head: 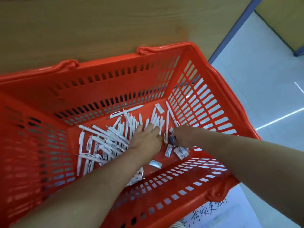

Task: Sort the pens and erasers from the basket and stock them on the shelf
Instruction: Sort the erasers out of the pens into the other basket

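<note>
Our left hand [146, 139] spread flat on white pens [105, 140], right hand [182, 137] curled among erasers [178, 151], grip unclear, orange basket [205, 99], wooden surface [98, 27], pale floor [263, 83]

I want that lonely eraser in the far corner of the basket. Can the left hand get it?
Probably yes. The left hand lies flat on the white pens, and the eraser sits past its fingertips by the far wall of the basket. Only loose pens lie between them, nothing covers it.

Both bare forearms reach forward and down, converging. The left hand [145, 140] lies palm-down with fingers spread flat; the right hand [184, 137] curls, fingers bent under.
</note>
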